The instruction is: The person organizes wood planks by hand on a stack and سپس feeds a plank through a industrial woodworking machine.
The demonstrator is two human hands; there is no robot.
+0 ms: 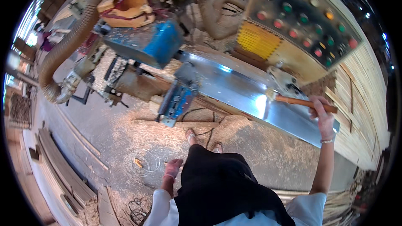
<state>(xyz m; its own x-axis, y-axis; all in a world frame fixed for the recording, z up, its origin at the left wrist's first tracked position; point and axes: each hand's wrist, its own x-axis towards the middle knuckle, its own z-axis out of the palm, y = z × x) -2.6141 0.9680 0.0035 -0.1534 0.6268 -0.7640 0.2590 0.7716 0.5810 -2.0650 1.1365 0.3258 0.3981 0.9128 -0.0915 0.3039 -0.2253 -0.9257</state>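
In my right hand [321, 113], the fingers are wrapped round the wooden handle of a hammer [293, 100]. Its small head, pale and partly lost in glare, is over the shiny metal bed [234, 90] of a woodworking machine. My left hand [172, 167] hangs low beside my dark apron [217, 184], above the sawdust-strewn floor. Its fingers look loosely extended, and I see nothing held in them. At the left end of the bed are a blue machine housing [146, 42] and a blue-and-grey guide block [178, 96].
A control panel [305, 23] with several coloured buttons stands behind the bed. A ribbed hose [69, 46] curves down at the left. Long pale boards [360, 100] are stacked at right, darker planks [63, 171] at lower left. Looped wire [142, 165] and a wood strip [176, 123] lie on the floor.
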